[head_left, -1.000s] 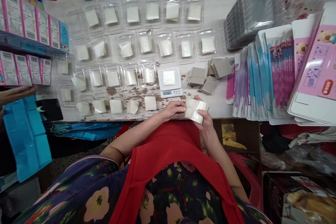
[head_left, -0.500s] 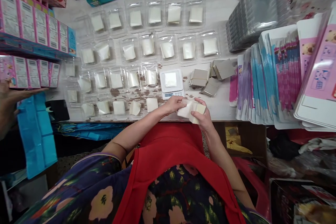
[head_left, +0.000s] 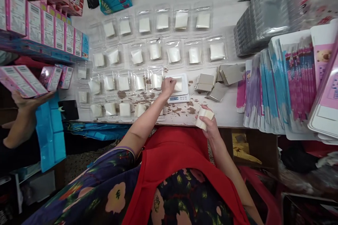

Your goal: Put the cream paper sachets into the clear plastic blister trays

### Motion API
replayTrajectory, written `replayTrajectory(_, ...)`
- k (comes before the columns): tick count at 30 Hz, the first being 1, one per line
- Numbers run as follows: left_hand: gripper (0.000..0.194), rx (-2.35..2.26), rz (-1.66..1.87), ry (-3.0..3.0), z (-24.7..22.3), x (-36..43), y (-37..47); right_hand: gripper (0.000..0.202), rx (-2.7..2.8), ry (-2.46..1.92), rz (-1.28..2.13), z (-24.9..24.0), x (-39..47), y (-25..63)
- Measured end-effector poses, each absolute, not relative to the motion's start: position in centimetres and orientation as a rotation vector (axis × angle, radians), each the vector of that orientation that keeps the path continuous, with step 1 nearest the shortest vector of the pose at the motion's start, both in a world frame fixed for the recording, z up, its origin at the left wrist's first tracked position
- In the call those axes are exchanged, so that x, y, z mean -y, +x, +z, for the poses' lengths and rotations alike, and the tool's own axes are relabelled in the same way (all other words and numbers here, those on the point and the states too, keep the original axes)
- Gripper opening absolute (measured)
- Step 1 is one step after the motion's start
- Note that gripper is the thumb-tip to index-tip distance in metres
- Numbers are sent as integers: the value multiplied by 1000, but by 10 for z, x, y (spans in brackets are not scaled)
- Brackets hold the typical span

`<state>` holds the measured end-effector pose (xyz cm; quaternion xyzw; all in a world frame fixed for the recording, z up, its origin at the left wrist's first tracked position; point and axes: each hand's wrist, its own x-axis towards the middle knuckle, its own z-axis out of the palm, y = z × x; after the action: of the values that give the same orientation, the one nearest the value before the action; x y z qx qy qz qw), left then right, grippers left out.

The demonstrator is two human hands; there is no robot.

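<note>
A small white digital scale (head_left: pixel 181 97) lies near the table's front edge, with a white sheet stack (head_left: pixel 177 85) on its plate. Over the left side of this stack is my left hand (head_left: pixel 169 87), fingers pinched together at its edge. My right hand (head_left: pixel 208 122) is closed round a thick cream-white stack (head_left: pixel 203 117) at the table's front edge, to the right of the scale. Clear plastic trays (head_left: pixel 217 52) holding white stacks stand in rows beyond and to the left of the scale. Grey square pieces (head_left: pixel 205 82) lie right of it.
Nested clear trays (head_left: pixel 260 21) and upright printed cards (head_left: pixel 287 84) stand on the right. Pink boxes (head_left: pixel 34 23) line the left. Another person's hand (head_left: pixel 29 102) holds pink boxes at the left edge.
My left hand has left the stack in my right hand and moved up-left onto the scale. The other person's hand now carries pink boxes. The view has shifted slightly.
</note>
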<state>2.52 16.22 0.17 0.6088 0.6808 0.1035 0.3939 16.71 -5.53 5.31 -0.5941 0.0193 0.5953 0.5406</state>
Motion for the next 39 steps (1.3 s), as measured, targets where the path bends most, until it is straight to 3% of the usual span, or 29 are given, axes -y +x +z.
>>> replayTrajectory(3,10,-1798,243,1747,-5,-166,26,60,-76,-1396,1421,51,59,167)
replayTrajectory(8,45,-1818,411,1881,13,-143,19,60,-81,-1382,1420,49,62,167)
replayTrajectory(12,24,-1329,260,1717,46,-83,15,60,-24,-1426,1388,48,62,162)
replayTrajectory(15,28,-975,52,1314,59,-34,17,60,19,-1407,1383,48,61,156)
replayTrajectory(19,31,-987,89,1044,59,-7,24,61,102,-1377,1389,51,63,151)
replayTrajectory(24,16,-1003,49,1093,65,-16,25,62,164,-1403,1385,55,63,150)
replayTrajectory(39,14,-1025,76,1112,82,-30,26,63,81,-1305,1377,71,56,144)
